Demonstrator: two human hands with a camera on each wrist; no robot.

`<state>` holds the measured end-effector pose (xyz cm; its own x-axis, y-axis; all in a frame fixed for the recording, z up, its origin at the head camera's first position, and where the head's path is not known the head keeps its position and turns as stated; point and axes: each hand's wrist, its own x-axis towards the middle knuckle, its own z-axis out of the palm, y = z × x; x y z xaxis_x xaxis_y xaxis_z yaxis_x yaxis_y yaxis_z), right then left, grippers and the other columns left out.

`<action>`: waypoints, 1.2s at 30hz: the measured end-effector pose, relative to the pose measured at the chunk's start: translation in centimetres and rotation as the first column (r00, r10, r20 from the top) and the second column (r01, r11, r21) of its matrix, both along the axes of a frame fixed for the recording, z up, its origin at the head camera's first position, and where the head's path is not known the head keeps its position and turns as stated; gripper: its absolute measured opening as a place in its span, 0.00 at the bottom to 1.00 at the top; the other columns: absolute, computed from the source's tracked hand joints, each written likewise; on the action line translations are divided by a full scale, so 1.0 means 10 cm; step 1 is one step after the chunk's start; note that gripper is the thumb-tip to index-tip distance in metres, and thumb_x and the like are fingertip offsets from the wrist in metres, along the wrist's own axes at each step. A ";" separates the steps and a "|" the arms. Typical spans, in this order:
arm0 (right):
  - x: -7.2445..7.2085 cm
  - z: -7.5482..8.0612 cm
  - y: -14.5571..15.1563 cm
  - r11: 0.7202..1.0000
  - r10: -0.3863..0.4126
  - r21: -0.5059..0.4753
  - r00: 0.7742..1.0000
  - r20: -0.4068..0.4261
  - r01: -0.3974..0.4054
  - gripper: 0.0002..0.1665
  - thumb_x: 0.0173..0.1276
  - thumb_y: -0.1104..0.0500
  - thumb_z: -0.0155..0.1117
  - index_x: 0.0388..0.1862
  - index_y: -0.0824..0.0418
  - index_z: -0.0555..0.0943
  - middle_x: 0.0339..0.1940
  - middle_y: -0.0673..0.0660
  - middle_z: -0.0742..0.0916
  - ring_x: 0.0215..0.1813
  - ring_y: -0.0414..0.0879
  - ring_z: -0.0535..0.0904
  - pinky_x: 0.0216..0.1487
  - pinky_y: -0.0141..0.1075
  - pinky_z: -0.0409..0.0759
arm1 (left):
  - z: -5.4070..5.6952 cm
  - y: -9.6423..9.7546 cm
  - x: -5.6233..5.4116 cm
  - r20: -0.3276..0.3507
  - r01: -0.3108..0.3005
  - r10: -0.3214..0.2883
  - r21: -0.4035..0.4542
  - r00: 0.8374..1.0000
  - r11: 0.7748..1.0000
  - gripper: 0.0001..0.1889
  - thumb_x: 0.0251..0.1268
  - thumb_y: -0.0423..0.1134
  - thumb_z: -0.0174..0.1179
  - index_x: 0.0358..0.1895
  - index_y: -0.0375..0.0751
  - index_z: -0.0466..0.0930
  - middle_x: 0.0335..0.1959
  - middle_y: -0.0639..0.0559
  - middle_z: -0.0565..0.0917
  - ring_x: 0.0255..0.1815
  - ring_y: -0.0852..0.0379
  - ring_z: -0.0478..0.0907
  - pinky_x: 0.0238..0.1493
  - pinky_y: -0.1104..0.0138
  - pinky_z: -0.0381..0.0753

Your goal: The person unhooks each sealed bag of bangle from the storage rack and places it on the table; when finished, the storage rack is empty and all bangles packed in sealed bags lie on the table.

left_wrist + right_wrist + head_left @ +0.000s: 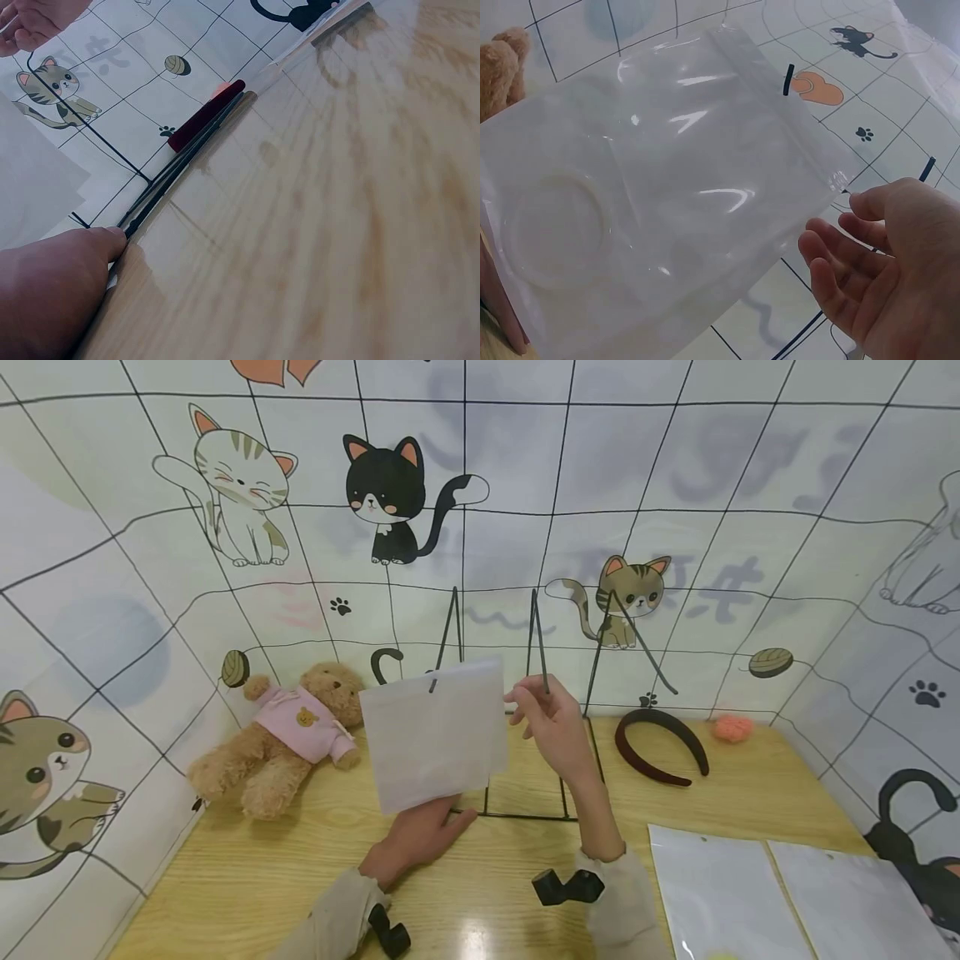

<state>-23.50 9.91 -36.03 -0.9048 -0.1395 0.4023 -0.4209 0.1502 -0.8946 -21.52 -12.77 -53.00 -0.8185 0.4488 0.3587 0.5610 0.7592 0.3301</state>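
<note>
Head view: a translucent bag (435, 735) hangs from the leftmost hook (443, 639) of a black wire rack (525, 817), the left hand (416, 839) at the rack's base, apparently steadying it, on a wood-grain table (495, 872) before cat-print walls (510, 460). Left wrist: hidden fingers leave that grip unclear. Right wrist: the right hand (900, 262), loosely curved, holds nothing beside the bag's corner.

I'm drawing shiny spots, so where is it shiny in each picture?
Head view: pale glare on the table at the bottom; right wrist view: bright streaks on the plastic bag; left wrist view: faint tabletop reflections.
</note>
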 end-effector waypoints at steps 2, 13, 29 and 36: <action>0.00 0.01 0.00 1.000 0.013 0.007 1.000 0.004 -0.013 0.15 0.79 0.50 0.55 0.50 0.60 0.77 0.48 0.60 0.88 0.38 0.54 0.84 0.32 0.40 0.82 | 0.01 0.00 0.00 0.030 0.006 -0.006 0.013 1.000 1.000 0.24 0.75 0.56 0.53 0.68 0.52 0.73 0.59 0.48 0.79 0.56 0.52 0.76 0.58 0.53 0.75; 0.03 0.10 -0.04 0.997 0.074 0.026 0.996 0.054 -0.075 0.12 0.78 0.53 0.56 0.51 0.59 0.76 0.51 0.61 0.85 0.39 0.51 0.84 0.33 0.38 0.83 | 0.01 0.03 -0.05 0.108 -0.018 0.018 -0.005 0.994 1.000 0.34 0.76 0.62 0.47 0.80 0.56 0.54 0.77 0.49 0.64 0.77 0.47 0.62 0.70 0.49 0.68; 0.12 0.17 0.00 0.981 0.135 0.144 0.991 -0.025 -0.130 0.10 0.77 0.54 0.58 0.47 0.57 0.82 0.34 0.55 0.82 0.34 0.50 0.76 0.30 0.36 0.76 | -0.02 0.08 -0.12 -0.011 0.014 -0.013 0.071 1.000 0.997 0.28 0.73 0.59 0.54 0.72 0.57 0.69 0.66 0.51 0.76 0.69 0.48 0.71 0.64 0.52 0.75; 0.16 0.12 -0.08 0.977 0.171 0.142 0.984 -0.055 -0.162 0.12 0.81 0.55 0.51 0.47 0.60 0.80 0.47 0.57 0.84 0.47 0.48 0.79 0.49 0.43 0.79 | -0.06 0.01 -0.04 0.080 -0.010 0.004 0.080 0.997 0.997 0.28 0.74 0.60 0.52 0.73 0.58 0.67 0.69 0.51 0.73 0.73 0.48 0.67 0.67 0.50 0.71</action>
<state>-21.86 9.16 -34.81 -0.8361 -0.3432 0.4280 -0.5084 0.1913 -0.8396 -21.91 -12.64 -53.64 -0.8490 0.4153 0.3266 0.5250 0.7323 0.4337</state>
